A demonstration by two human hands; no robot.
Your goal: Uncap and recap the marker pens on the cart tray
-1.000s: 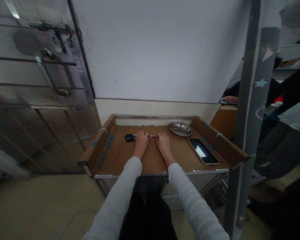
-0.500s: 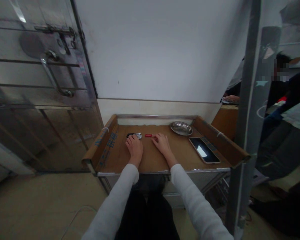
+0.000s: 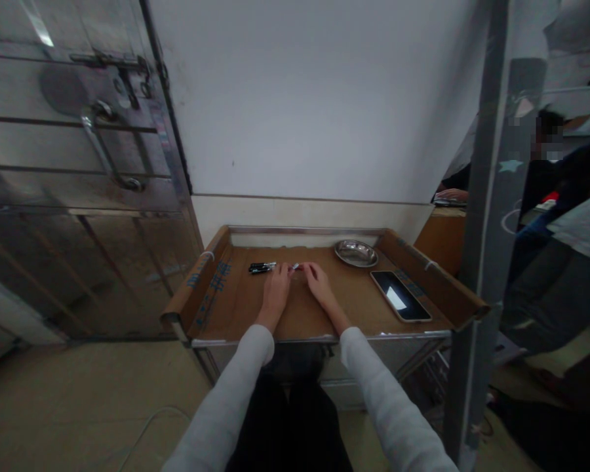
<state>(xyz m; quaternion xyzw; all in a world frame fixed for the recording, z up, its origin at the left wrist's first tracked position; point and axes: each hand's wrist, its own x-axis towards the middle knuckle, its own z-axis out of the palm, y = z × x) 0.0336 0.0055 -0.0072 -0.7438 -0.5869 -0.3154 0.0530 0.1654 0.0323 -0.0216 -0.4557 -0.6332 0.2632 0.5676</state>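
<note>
Two hands lean in over the counter, close together but apart from each other: the left hand and the right hand each have their fingertips pinched on a small red-and-pale pen piece, which sits in the narrow gap between them. The fingers hide its ends, so its exact shape cannot be told.

It looks light and stiff, probably smooth plastic or metal, so weight should be no trouble; a narrow, round body could roll or slip if pinched off-centre. The best hold is likely thumb and forefinger at each end, in line with its length, pressing gently, since thin parts may crack or spring loose under a twist.

Just to the left of the left hand lie several dark pens, similarly slim and likely to roll if nudged. Ahead and to the right of the right hand stands a metal dish; farther right lies a phone.
</note>
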